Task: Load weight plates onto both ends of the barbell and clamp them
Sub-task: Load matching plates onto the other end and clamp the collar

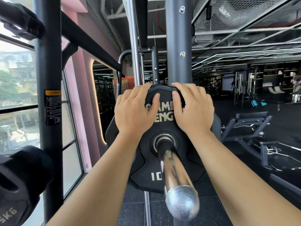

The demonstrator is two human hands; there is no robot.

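Gripping black rubber plate [164, 128], both hands, chrome barbell sleeve [174, 170]

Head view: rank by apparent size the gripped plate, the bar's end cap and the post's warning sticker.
Largest to smallest:
1. gripped plate
2. bar end cap, inflated by nearness to the camera
3. warning sticker
The true order of cap and sticker is unsure.
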